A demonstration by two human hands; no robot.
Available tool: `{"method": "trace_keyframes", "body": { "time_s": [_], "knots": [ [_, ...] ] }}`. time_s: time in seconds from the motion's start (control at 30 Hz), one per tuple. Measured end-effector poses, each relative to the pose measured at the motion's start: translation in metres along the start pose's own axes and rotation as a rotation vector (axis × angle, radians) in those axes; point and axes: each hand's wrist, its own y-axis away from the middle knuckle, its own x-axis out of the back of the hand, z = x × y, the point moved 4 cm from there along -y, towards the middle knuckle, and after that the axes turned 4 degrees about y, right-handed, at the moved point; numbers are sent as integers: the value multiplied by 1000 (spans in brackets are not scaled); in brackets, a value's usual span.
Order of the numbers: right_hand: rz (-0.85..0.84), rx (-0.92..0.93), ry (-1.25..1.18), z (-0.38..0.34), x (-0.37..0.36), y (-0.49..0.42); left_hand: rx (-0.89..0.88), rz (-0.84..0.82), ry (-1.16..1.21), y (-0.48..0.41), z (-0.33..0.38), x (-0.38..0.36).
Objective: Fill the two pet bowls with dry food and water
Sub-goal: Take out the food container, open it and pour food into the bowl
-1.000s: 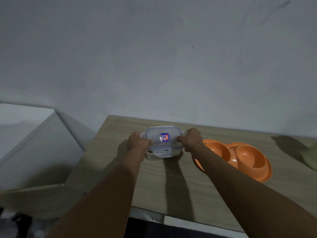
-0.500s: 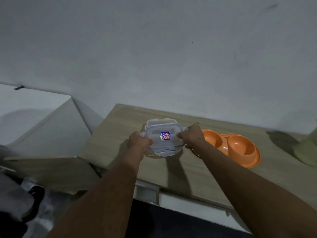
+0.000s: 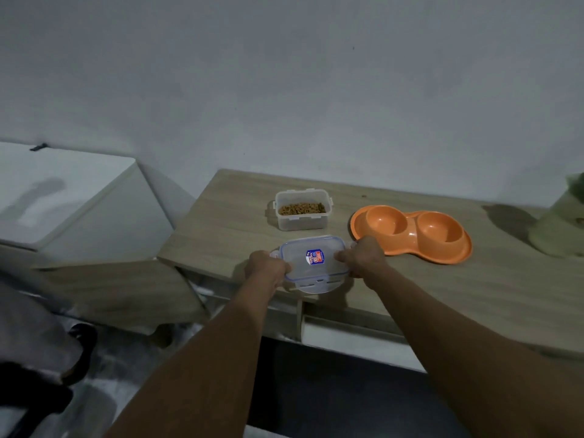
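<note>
Lid (image 3: 311,262) of clear plastic, blue-edged with a small sticker on top, hangs roughly level over the near edge of the counter (image 3: 474,289). The left grip (image 3: 267,268) clasps its 9 o'clock end and the right grip (image 3: 361,259) its 3 o'clock end, fingers curled round the rim. At 12 o'clock from the lid, apart from it, the uncovered container (image 3: 301,222) stands on the counter with brown dry food (image 3: 301,208) inside. The orange double bowl (image 3: 410,237) sits at 2 o'clock, just beyond the right grip, its two wells showing only orange plastic. A pale green object (image 3: 562,226) stands at the 3 o'clock edge.
</note>
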Motion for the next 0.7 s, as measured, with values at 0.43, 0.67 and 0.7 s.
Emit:
{"method": "trace_keyframes", "body": {
  "time_s": [0.43,0.67,0.7],
  "knots": [
    [-87,66,216,3,-8,-44,-23,160,-389,-19,11,-22],
    [-113,211,487,-1,-8,-57,-19,164,-552,-28,21,-25],
    [-121,205,521,-1,-8,-58,-10,161,-577,-27,23,-24]
  ]
}}
